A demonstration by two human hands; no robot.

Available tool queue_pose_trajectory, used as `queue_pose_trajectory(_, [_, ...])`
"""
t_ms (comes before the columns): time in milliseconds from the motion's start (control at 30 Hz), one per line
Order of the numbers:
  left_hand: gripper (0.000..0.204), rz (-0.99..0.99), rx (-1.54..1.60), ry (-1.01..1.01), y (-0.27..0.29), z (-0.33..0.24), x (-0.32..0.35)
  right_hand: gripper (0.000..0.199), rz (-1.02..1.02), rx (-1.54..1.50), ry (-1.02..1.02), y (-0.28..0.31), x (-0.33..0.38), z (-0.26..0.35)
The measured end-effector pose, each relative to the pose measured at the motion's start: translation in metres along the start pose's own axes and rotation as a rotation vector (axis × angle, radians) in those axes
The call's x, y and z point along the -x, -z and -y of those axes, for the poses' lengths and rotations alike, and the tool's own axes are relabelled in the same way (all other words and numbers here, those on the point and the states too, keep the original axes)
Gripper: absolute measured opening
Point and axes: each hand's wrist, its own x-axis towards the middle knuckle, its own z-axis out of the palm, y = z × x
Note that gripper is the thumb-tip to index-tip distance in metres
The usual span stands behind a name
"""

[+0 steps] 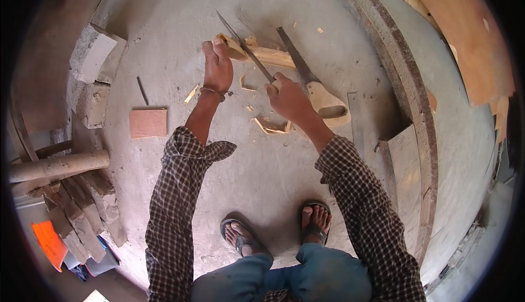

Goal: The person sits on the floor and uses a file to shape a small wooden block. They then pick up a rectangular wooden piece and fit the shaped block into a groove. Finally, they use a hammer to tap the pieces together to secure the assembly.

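Observation:
My left hand (217, 67) is closed on the end of a small piece of wood (234, 47). In my right hand (290, 97) is a long, thin, tapered file (244, 46), gripped at its near end. The file slants up and to the left and crosses the wood close to my left fingers. Behind it, a pale wooden strip (276, 57) runs to the right; I cannot tell whether it joins the held piece. A handsaw (297, 56) with a pale handle lies on the floor just right of the strip.
Wood offcuts (272, 129) and shavings lie before me. At left are a reddish board (148, 123), a thin dark rod (142, 90), concrete blocks (94, 56) and stacked timber (76, 214). A metal ruler (355, 119) and a curved raised edge (418, 94) are at right.

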Motion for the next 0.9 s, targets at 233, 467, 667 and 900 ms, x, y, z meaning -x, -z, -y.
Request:
queue_pose_trajectory(233, [0.06, -0.025, -0.016, -0.002, 0.001, -0.003, 0.002, 0.037, 0.084, -0.079, -0.068, 0.016, 0.014, 0.03])
queue_pose_trajectory(467, [0.056, 0.058, 0.022, 0.13, 0.005, -0.027, 0.008, 0.038, 0.049, -0.061, -0.066, 0.013, 0.016, 0.013])
queue_pose_trajectory(667, [0.045, 0.093, 0.35, 0.222, -0.003, -0.035, 0.003, 0.041, 0.018, -0.041, -0.067, -0.013, 0.026, -0.018])
queue_pose_trajectory(900, [0.046, 0.055, 0.47, 0.178, -0.001, -0.026, 0.01, 0.028, -0.07, -0.302, 0.033, 0.014, 0.028, 0.026])
